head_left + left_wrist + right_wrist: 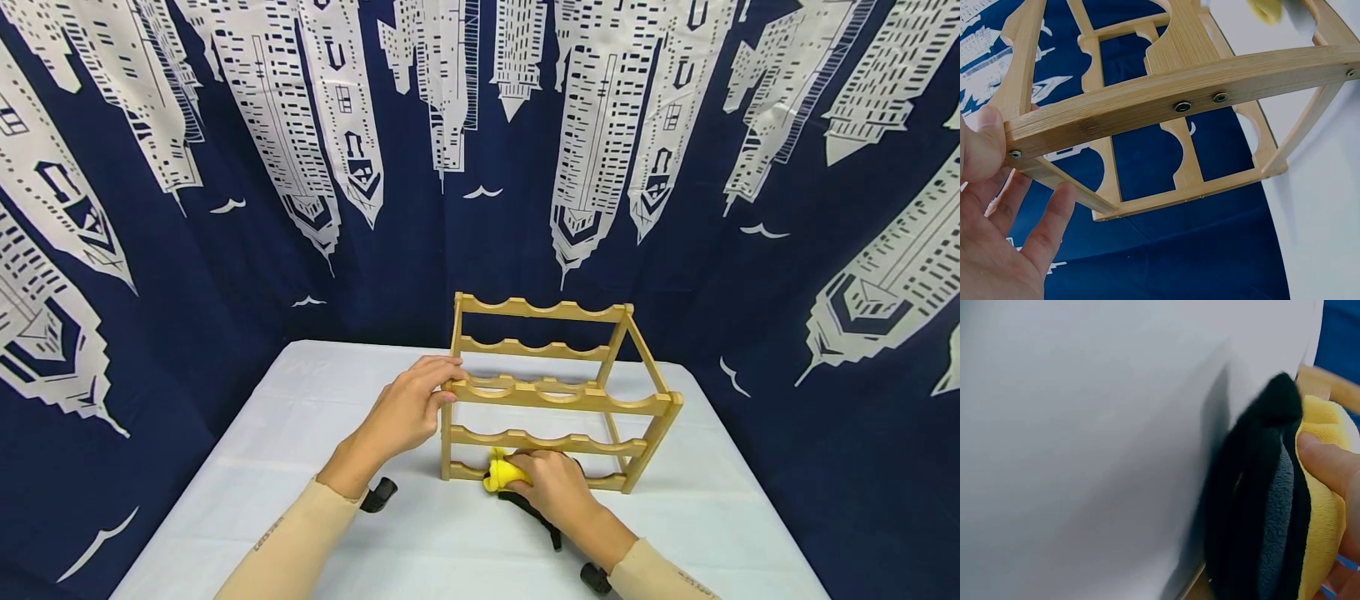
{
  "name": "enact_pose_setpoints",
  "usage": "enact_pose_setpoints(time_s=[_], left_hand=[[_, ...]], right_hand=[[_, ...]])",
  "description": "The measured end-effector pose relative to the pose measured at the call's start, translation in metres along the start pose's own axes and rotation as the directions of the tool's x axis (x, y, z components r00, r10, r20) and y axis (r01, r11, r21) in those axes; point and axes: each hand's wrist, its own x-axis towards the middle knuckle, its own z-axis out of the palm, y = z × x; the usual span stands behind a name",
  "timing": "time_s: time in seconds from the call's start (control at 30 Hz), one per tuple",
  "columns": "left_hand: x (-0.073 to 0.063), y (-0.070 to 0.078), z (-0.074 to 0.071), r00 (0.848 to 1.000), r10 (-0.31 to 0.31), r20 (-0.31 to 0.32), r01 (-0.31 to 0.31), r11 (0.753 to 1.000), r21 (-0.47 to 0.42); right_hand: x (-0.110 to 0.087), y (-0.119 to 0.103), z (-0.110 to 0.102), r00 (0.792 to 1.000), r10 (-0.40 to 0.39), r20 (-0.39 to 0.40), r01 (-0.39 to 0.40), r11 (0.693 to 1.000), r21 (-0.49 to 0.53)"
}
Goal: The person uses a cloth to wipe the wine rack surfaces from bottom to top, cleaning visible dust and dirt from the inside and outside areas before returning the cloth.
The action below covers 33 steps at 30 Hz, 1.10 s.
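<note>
A wooden rack (558,398) with scalloped rails stands on the table. My left hand (408,408) holds its upper front left corner; in the left wrist view the thumb (988,144) lies over the end of the wooden side bar (1141,100), with fingers spread below. Low at the rack's front, my right hand (555,492) grips a yellow and black plush thing (502,473). The right wrist view shows the thumb pressed into its yellow side (1321,531), beside black fabric (1279,400) and a grey strip (1279,506). Its far side is hidden.
A white cloth covers the table (300,417). Behind and on both sides hangs a dark blue curtain (390,292) printed with white buildings and birds. Small black devices sit at the left wrist (378,496) and right wrist (595,577).
</note>
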Motion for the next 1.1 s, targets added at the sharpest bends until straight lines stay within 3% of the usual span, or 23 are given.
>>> enact_pose_setpoints(time_s=[0.13, 0.43, 0.67, 0.83, 0.97, 1.1], left_hand=[[0.000, 0.001, -0.001, 1.000, 0.009, -0.009, -0.009, 1.000, -0.006], [-0.003, -0.001, -0.001, 1.000, 0.000, -0.002, 0.000, 1.000, 0.002], [0.001, 0.000, -0.001, 1.000, 0.007, -0.005, -0.007, 1.000, -0.002], [0.004, -0.001, -0.001, 1.000, 0.009, 0.004, -0.009, 1.000, 0.003], [0.002, 0.000, 0.003, 1.000, 0.006, 0.005, -0.006, 1.000, 0.004], [-0.001, 0.003, 0.007, 1.000, 0.020, 0.001, -0.020, 1.000, 0.012]], right_hand=[[-0.017, 0.019, -0.006, 0.998, 0.062, -0.021, -0.062, 0.997, -0.040], [-0.035, 0.044, -0.024, 0.999, 0.005, -0.035, -0.009, 0.994, -0.110], [-0.050, 0.055, -0.038, 0.995, 0.094, -0.047, -0.102, 0.966, -0.237], [-0.057, 0.060, -0.042, 0.995, 0.011, -0.096, -0.044, 0.935, -0.351], [-0.067, 0.063, -0.044, 0.985, -0.060, -0.164, -0.016, 0.904, -0.428], [-0.075, 0.062, -0.047, 0.977, -0.053, -0.207, -0.044, 0.897, -0.439]])
